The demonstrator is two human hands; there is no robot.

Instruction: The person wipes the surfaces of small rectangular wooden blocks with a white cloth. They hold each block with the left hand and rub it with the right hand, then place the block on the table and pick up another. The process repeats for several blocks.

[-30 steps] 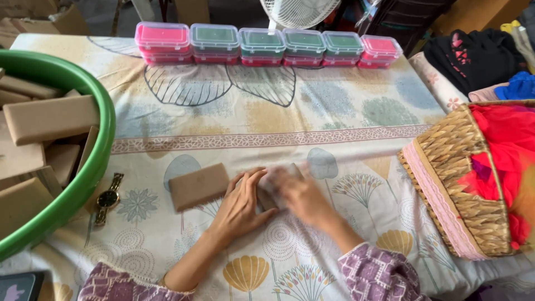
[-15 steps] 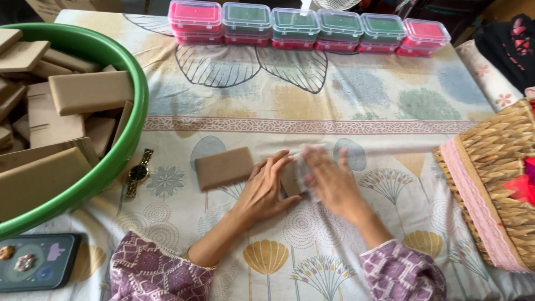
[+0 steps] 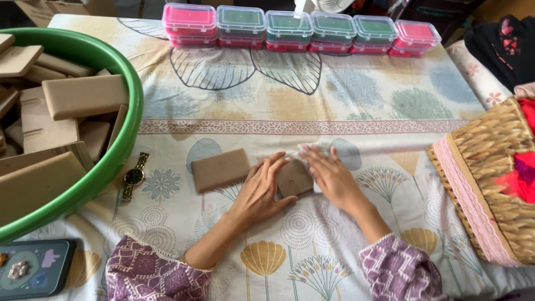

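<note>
My left hand [image 3: 261,190] and my right hand [image 3: 333,177] rest on the patterned cloth, both pressing on a small brown block [image 3: 293,178] with thin clear wrap [image 3: 313,149] around its far side. The fingers of each hand lie on the block's edges. A second, bare brown block [image 3: 219,169] lies just left of my left hand, apart from it.
A big green tub [image 3: 120,153] at left holds several brown blocks. A wristwatch [image 3: 134,176] lies beside the tub, a phone [image 3: 34,267] at the lower left. Lidded pink and green boxes [image 3: 301,28] line the far edge. A wicker basket [image 3: 490,178] with red cloth stands at right.
The camera view has shifted right and down a little. Both hands have kept working on the same wrapped block with small finger movements; the bare block has not moved.
</note>
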